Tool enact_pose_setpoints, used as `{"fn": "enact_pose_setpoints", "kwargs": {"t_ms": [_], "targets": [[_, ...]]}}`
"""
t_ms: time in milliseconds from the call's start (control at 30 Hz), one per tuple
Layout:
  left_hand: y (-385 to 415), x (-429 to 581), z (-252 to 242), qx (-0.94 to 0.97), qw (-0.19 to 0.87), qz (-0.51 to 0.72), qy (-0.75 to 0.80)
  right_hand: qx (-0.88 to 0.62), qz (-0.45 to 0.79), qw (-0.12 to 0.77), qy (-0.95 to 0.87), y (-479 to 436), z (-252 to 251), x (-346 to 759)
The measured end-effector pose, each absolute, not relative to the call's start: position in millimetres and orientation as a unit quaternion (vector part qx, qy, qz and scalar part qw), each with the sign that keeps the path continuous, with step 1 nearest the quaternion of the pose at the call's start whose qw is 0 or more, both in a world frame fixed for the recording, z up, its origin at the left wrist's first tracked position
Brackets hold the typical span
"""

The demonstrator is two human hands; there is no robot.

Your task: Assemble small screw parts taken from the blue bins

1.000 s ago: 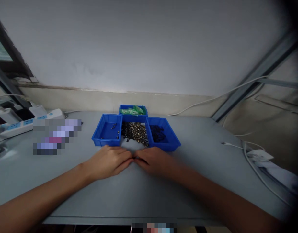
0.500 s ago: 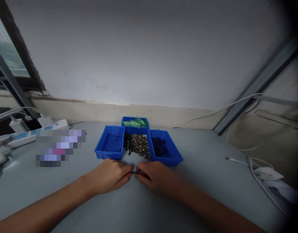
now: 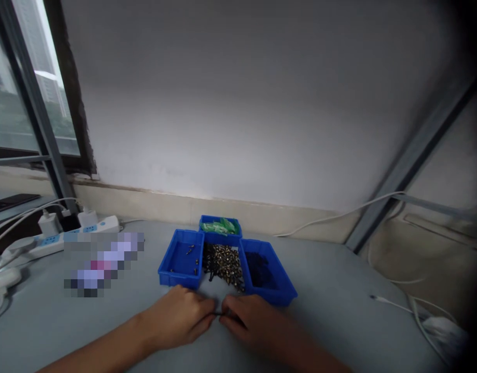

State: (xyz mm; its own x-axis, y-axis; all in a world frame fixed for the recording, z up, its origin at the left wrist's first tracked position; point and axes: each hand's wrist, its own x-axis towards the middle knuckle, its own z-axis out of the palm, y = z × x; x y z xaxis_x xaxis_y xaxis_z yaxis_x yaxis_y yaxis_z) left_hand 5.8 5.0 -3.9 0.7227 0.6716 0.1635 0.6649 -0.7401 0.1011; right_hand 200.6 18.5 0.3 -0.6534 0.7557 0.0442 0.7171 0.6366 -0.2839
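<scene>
My left hand (image 3: pixel 182 317) and my right hand (image 3: pixel 249 320) rest on the grey table (image 3: pixel 332 311), fingertips meeting in a pinch on a small dark part (image 3: pixel 218 313) too small to name. Just beyond them lies a heap of brass and black small parts (image 3: pixel 223 263) between two blue trays. The left blue tray (image 3: pixel 181 259) holds a few loose parts. The right blue tray (image 3: pixel 267 272) holds dark parts. Behind stands a third blue tray (image 3: pixel 220 229) with green pieces.
A white power strip (image 3: pixel 63 239) with plugs and cables lies at the left, below a window. A blurred-out patch sits left of the trays. White cables (image 3: pixel 409 305) run along the table's right side. A wall rises close behind.
The view has tilted upward, so trays and hands sit lower in the picture and the window shows. Both hands keep their fingertips together in the same spot before the trays.
</scene>
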Motion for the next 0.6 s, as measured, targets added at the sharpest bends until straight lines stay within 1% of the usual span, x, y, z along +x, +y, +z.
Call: {"fn": "enact_pose_setpoints", "kwargs": {"t_ms": [267,500,600], "targets": [[2.7,7.4,-3.9,0.919,-0.014,0.086,0.384,-0.408,0.139,0.097,-0.897,17.7,-2.5,201.8],[1.7,8.0,-2.9,0.917,-0.004,0.087,0.390,-0.424,0.165,0.125,-0.882,13.9,0.5,201.0],[1.6,7.7,-3.4,0.916,-0.001,0.095,0.391,-0.432,0.170,0.114,-0.879,14.6,1.8,202.3]]}}
